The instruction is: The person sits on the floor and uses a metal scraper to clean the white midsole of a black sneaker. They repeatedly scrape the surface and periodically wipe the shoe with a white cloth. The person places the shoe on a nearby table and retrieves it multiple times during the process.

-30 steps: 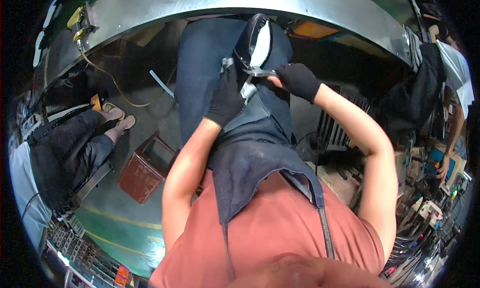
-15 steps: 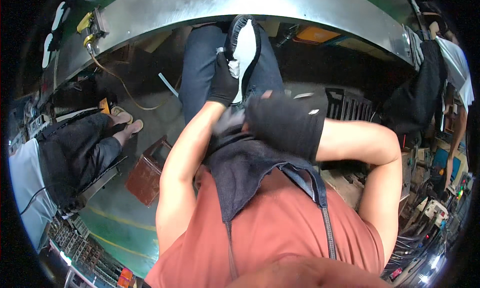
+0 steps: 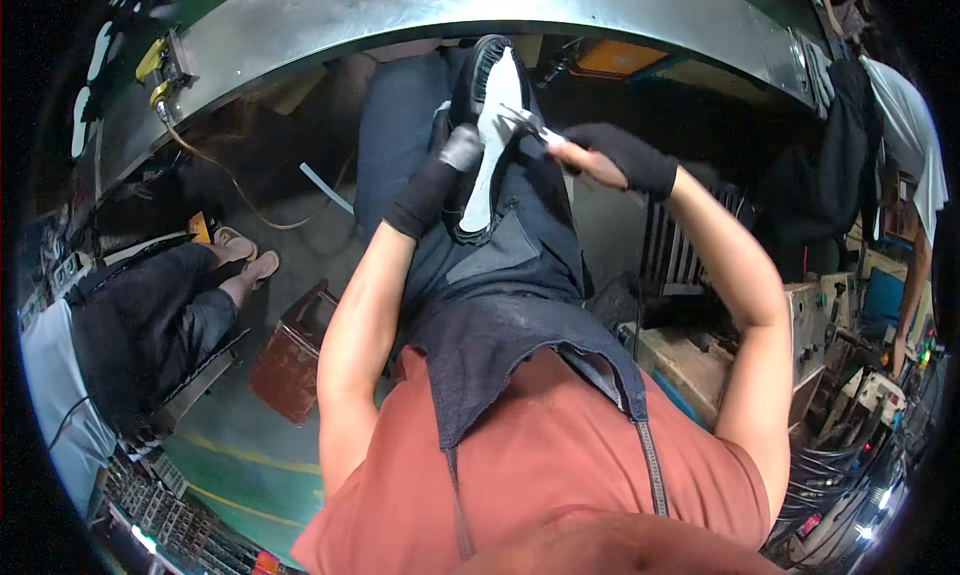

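Black and white, the shoe [image 3: 486, 170] rests sole up along your dark trousers [image 3: 392, 115], its toe pointing toward the bench and its heel near your apron [image 3: 520, 320]. Your gloved left hand [image 3: 438, 170] is clasped on the shoe's left side, and your right hand [image 3: 612, 160] is closed around a metal hand tool [image 3: 536, 125] whose head lies over the middle of the pale sole; whether it touches, you cannot tell from this angle. To work it well, it seems best to brace the shoe firmly between palm and thigh, set the tool's head squarely at the spot before you put force on it, and leave your left fingertips clear of its path. A light, even pull would likely spare the white surface from scuffs. Ahead of you curves the shiny steel bench [image 3: 400, 20], with a yellow tool [image 3: 152, 73] at its left end trailing a thin hose [image 3: 228, 183]. On the green floor [image 3: 225, 482] to your left stands a brown box [image 3: 287, 373]; beyond it sits a co-worker [image 3: 135, 340], and another person [image 3: 905, 115] is at the far right.
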Demonstrator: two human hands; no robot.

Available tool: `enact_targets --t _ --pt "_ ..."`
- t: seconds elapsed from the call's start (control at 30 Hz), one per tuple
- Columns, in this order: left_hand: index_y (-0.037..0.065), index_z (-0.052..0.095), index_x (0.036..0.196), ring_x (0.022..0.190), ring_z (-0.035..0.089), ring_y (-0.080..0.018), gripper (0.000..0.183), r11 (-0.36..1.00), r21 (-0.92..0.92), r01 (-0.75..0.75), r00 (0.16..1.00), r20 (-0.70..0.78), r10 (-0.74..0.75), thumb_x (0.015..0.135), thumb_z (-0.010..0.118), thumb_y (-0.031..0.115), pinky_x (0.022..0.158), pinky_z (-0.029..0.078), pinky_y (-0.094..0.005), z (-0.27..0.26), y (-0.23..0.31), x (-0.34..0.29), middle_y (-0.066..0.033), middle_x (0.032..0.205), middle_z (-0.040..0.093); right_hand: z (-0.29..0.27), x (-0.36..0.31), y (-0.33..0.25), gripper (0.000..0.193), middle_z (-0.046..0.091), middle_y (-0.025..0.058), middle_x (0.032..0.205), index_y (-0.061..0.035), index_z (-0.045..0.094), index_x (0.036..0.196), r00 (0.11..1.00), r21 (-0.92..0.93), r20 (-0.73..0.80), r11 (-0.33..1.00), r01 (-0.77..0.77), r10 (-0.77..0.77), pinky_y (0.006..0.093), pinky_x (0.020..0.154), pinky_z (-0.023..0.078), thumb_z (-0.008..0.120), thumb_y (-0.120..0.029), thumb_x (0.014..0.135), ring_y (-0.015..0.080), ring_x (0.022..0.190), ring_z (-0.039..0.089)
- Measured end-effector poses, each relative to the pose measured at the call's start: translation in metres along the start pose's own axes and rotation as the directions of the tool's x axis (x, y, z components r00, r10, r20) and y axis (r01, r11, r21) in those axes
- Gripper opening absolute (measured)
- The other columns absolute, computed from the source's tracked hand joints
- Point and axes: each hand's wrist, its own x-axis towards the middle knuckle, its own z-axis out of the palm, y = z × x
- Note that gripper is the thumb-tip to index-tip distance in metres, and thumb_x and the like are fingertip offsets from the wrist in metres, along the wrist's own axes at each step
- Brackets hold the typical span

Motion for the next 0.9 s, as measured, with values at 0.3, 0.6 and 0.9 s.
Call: enact_targets --t 0.3,0.6,0.9 --pt "-0.004 0.000 0.140 0.121 0.043 -0.0326 0.101 0.801 0.581 -0.140 0.990 0.054 0.134 0.080 0.068 0.040 0.100 0.037 -0.0367 0.011 0.015 0.012 -0.0242 0.134 0.037 0.028 0.048 0.041 0.038 0.060 0.0185 0.075 -0.0052 0.061 0.081 0.822 -0.404 -0.455 0.902 0.152 -0.343 0.0426 0.060 0.046 0.049 -0.040 0.091 0.0381 0.070 0.059" --pt "-0.001 0.049 0.112 0.097 0.057 -0.0385 0.052 0.759 0.645 -0.085 0.839 -0.364 0.403 0.086 0.058 0.042 0.080 0.045 -0.0420 0.031 0.000 0.044 -0.0234 0.102 0.058 -0.013 0.023 0.020 0.045 0.059 0.0214 0.073 -0.0004 0.061 0.082 0.985 -0.253 -0.132 0.965 0.073 -0.109 0.0418 0.058 0.043 0.048 -0.043 0.092 0.0384 0.067 0.058" --pt "0.002 0.045 0.117 0.101 0.057 -0.0319 0.064 0.763 0.616 -0.197 0.970 0.011 0.242 0.068 0.078 0.028 0.086 0.045 -0.0388 0.012 -0.008 0.055 -0.0184 0.104 0.057 -0.028 0.010 -0.040 0.035 0.058 0.0189 0.073 -0.0013 0.060 0.085 0.793 -0.463 -0.244 0.785 0.411 -0.559 0.0403 0.057 0.044 0.052 -0.035 0.092 0.0359 0.063 0.057"
